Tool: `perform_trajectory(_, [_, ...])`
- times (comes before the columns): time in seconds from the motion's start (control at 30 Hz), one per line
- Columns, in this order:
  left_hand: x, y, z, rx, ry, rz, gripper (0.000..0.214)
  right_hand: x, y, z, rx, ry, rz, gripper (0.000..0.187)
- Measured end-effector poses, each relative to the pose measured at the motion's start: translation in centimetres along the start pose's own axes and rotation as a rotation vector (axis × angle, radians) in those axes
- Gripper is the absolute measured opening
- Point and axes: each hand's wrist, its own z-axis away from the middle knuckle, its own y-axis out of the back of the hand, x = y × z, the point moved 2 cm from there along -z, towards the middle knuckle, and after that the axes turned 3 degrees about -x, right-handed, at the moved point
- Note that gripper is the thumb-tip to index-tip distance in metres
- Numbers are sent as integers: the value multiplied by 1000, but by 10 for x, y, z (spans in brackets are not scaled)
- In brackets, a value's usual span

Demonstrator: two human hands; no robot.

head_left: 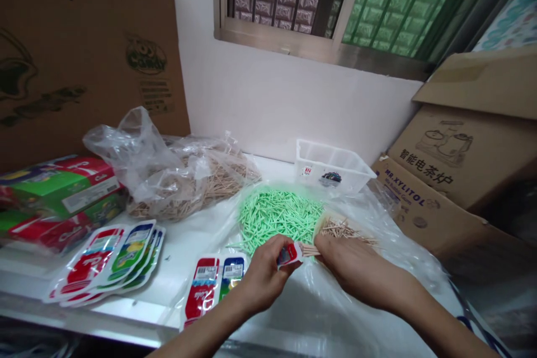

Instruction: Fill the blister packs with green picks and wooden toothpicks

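Slim tan wooden sticks (310, 250) lie lengthwise toward nine o'clock, the right hand (348, 263) pinching them, the left hand (267, 272) pinching a small red-and-white packet (289, 254).

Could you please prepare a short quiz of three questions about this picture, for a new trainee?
1. What does the left hand hold?
2. True or false: the pile of green sticks lies in front of the white plastic basket.
3. The MR.XYLITOL cardboard box stands: A) left of the basket; B) right of the basket; C) inside the basket.

Key: 1. A small red-and-white packet. 2. True. 3. B.
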Motion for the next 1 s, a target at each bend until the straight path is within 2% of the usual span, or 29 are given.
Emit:
perform_trajectory(0.1, [3, 1, 2, -67, -104, -111, 13, -11, 2, -4, -117, 14, 173, 21])
perform_trajectory(0.2, [0, 1, 4, -114, -154, -175, 22, -17, 5, -7, -191, 16, 206, 27])
perform_trajectory(0.37, [-3, -4, 8, -155, -144, -232, 28, -25, 6, -13, -228, 6, 209, 43])
perform_trajectory(0.43, [1, -8, 10, -180, -118, -204, 24, -30, 5, -16, -236, 5, 220, 52])
perform_trajectory(0.5, [6, -11, 13, -187, -85, -120, 19, -33, 5, -18, -218, 51, 172, 52])
perform_trajectory(0.63, [9, -11, 16, -124, 13, 104, 20, -26, 4, -22, -79, 154, -142, 38])
perform_trajectory(0.73, [1, -8, 17, -47, 103, 256, 30, -15, -7, -26, 50, 74, -532, 31])
perform_trajectory(0.8, [-3, -6, 16, -25, 123, 344, 34, -12, -21, -29, 65, 35, -815, 22])
perform_trajectory(0.87, [-4, -4, 16, -31, 113, 417, 37, -13, -35, -31, 75, 35, -1035, 22])
perform_trajectory(1.0, [0, -4, 16, -79, 107, 562, 37, -18, -46, -33, 172, 30, -1213, 20])
